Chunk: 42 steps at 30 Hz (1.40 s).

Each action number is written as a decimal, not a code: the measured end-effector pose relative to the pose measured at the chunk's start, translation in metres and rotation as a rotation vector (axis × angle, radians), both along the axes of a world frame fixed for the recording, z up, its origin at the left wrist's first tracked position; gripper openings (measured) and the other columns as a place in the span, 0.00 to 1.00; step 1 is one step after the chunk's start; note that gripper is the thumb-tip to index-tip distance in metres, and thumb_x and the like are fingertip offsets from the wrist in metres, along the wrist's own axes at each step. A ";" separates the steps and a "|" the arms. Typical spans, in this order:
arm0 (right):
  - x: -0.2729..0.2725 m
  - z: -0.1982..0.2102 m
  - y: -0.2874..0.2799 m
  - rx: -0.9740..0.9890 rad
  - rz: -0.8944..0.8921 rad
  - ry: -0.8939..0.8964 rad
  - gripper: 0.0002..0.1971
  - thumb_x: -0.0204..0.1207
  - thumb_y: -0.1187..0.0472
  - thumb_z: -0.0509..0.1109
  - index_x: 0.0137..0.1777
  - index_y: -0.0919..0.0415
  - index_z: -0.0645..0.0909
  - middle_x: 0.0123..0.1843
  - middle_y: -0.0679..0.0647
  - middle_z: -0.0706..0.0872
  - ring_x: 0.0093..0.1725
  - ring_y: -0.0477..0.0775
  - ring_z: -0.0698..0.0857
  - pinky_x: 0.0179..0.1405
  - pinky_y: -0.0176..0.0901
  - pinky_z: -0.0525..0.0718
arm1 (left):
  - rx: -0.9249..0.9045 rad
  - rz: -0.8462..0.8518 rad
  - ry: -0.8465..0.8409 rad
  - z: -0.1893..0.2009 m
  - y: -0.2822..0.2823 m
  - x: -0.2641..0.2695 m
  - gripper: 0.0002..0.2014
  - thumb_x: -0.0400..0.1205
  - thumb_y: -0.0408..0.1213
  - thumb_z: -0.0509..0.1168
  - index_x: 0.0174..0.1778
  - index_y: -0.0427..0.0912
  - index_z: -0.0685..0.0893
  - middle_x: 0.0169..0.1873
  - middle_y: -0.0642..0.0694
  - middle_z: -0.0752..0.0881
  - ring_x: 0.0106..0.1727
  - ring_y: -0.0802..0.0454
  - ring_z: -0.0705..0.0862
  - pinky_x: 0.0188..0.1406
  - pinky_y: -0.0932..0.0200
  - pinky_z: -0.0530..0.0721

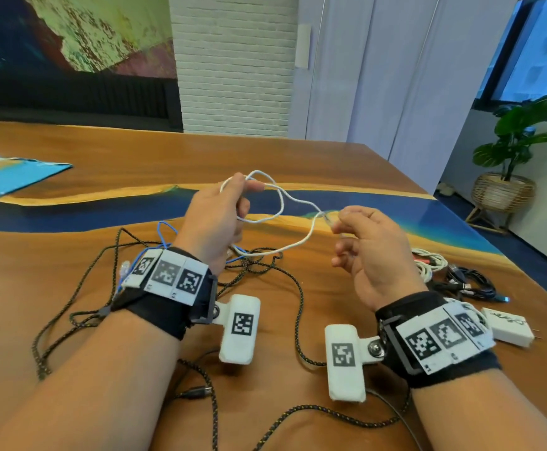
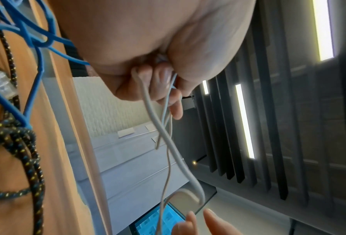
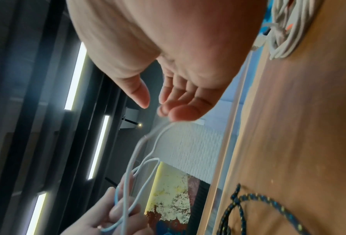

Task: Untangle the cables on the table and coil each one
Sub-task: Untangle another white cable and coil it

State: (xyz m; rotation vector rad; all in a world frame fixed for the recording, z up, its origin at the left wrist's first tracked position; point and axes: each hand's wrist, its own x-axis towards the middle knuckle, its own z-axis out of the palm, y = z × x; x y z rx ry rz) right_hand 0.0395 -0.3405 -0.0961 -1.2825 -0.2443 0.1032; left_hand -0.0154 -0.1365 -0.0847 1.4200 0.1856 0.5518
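Observation:
I hold a thin white cable (image 1: 281, 203) up above the wooden table (image 1: 347, 161). My left hand (image 1: 243, 187) grips several of its loops between thumb and curled fingers, seen close in the left wrist view (image 2: 163, 82) with the white cable (image 2: 168, 143) hanging from it. My right hand (image 1: 343, 222) is to the right, with the fingers loosely bent and the thumb apart. The cable's free end lies against its fingertips (image 3: 176, 112). A blue cable (image 1: 164, 229) and a black braided cable (image 1: 298, 307) lie tangled on the table below my wrists.
Coiled white cables (image 1: 428, 265) and black cables (image 1: 470, 284) sit at the right, beside a white charger (image 1: 509, 325). A blue sheet (image 1: 15, 180) lies far left. The table's right edge drops off toward a potted plant (image 1: 513, 141).

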 end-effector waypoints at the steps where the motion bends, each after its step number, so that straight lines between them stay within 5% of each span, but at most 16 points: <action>1: 0.003 -0.001 -0.002 -0.032 -0.073 -0.032 0.04 0.83 0.63 0.72 0.46 0.57 0.82 0.33 0.51 0.82 0.23 0.49 0.75 0.24 0.45 0.76 | 0.024 -0.027 -0.003 0.001 -0.001 -0.001 0.21 0.93 0.49 0.55 0.54 0.42 0.91 0.27 0.50 0.72 0.22 0.55 0.57 0.21 0.58 0.55; 5: 0.008 0.004 -0.007 -0.006 -0.168 -0.180 0.03 0.80 0.65 0.76 0.45 0.57 0.87 0.31 0.48 0.82 0.25 0.49 0.76 0.28 0.47 0.79 | 0.148 -0.171 -0.025 0.006 -0.009 -0.008 0.26 0.93 0.51 0.54 0.51 0.39 0.92 0.24 0.48 0.68 0.23 0.52 0.57 0.22 0.57 0.54; 9: -0.002 0.003 0.001 -0.201 0.069 -0.348 0.17 0.77 0.61 0.80 0.64 0.46 0.87 0.55 0.52 0.91 0.46 0.48 0.87 0.40 0.42 0.86 | 0.338 -0.287 0.027 0.003 -0.023 -0.012 0.25 0.93 0.51 0.54 0.46 0.40 0.91 0.20 0.46 0.69 0.23 0.51 0.62 0.22 0.57 0.60; 11: -0.010 0.000 0.007 -0.292 0.177 -0.372 0.16 0.78 0.61 0.79 0.65 0.49 0.88 0.51 0.52 0.93 0.44 0.44 0.87 0.38 0.38 0.83 | 0.412 -0.269 0.039 0.001 -0.025 -0.011 0.24 0.92 0.49 0.57 0.41 0.38 0.90 0.22 0.45 0.75 0.25 0.51 0.70 0.27 0.57 0.69; 13: -0.012 -0.001 0.010 -0.286 0.126 -0.364 0.07 0.80 0.63 0.76 0.56 0.57 0.92 0.38 0.51 0.91 0.36 0.45 0.84 0.34 0.40 0.82 | 0.412 -0.166 0.019 -0.001 -0.022 -0.007 0.24 0.92 0.47 0.59 0.37 0.40 0.90 0.27 0.46 0.82 0.31 0.51 0.77 0.35 0.53 0.75; 17: -0.001 0.000 0.002 -0.124 0.025 -0.153 0.06 0.83 0.63 0.73 0.48 0.62 0.91 0.34 0.55 0.87 0.34 0.52 0.83 0.34 0.46 0.87 | 0.082 0.016 -0.080 0.002 -0.013 -0.002 0.20 0.93 0.43 0.58 0.39 0.42 0.88 0.26 0.49 0.82 0.35 0.50 0.84 0.41 0.53 0.81; 20: 0.007 -0.001 -0.004 -0.075 -0.070 -0.041 0.09 0.87 0.63 0.68 0.46 0.62 0.87 0.36 0.55 0.89 0.35 0.53 0.87 0.38 0.52 0.89 | -0.283 -0.022 -0.170 0.009 -0.008 -0.006 0.18 0.94 0.44 0.53 0.46 0.41 0.83 0.24 0.50 0.74 0.33 0.51 0.86 0.46 0.53 0.84; 23: 0.011 -0.003 -0.007 -0.020 -0.125 0.077 0.05 0.88 0.67 0.64 0.52 0.59 0.80 0.39 0.56 0.88 0.30 0.50 0.87 0.31 0.54 0.87 | -0.454 -0.084 -0.248 0.014 -0.004 -0.011 0.16 0.94 0.43 0.54 0.51 0.39 0.84 0.21 0.50 0.67 0.24 0.53 0.76 0.37 0.55 0.86; 26: 0.013 -0.005 -0.008 -0.031 -0.149 0.109 0.13 0.82 0.75 0.64 0.59 0.56 0.77 0.41 0.60 0.86 0.28 0.51 0.86 0.30 0.51 0.88 | -0.460 -0.101 -0.255 0.013 -0.004 -0.012 0.15 0.93 0.42 0.53 0.51 0.41 0.83 0.23 0.51 0.62 0.21 0.54 0.62 0.27 0.59 0.78; 31: 0.018 -0.010 -0.011 -0.224 -0.156 0.080 0.19 0.77 0.79 0.61 0.57 0.56 0.82 0.41 0.63 0.82 0.36 0.60 0.85 0.44 0.59 0.89 | -0.326 -0.018 -0.235 0.014 -0.003 -0.010 0.15 0.95 0.39 0.48 0.54 0.43 0.80 0.25 0.51 0.62 0.23 0.54 0.54 0.20 0.59 0.57; 33: 0.020 -0.008 -0.013 -0.116 -0.119 0.160 0.21 0.76 0.81 0.56 0.57 0.59 0.81 0.39 0.62 0.79 0.38 0.61 0.84 0.45 0.57 0.88 | -0.306 0.034 -0.221 0.015 0.002 -0.009 0.14 0.94 0.38 0.48 0.53 0.44 0.80 0.25 0.52 0.63 0.23 0.55 0.54 0.20 0.59 0.55; 37: 0.022 0.004 -0.022 0.434 -0.052 0.351 0.24 0.75 0.83 0.48 0.62 0.62 0.75 0.34 0.54 0.70 0.23 0.47 0.72 0.22 0.38 0.78 | -0.424 0.177 -0.203 0.014 0.017 -0.007 0.13 0.92 0.35 0.48 0.48 0.46 0.76 0.22 0.53 0.63 0.21 0.55 0.55 0.18 0.61 0.56; 42: 0.019 0.004 -0.026 0.671 -0.031 0.370 0.25 0.67 0.75 0.51 0.62 0.60 0.77 0.31 0.51 0.72 0.23 0.48 0.66 0.25 0.37 0.75 | -0.488 0.290 -0.184 0.013 0.024 -0.004 0.13 0.92 0.34 0.47 0.49 0.46 0.76 0.20 0.54 0.65 0.19 0.56 0.57 0.16 0.64 0.56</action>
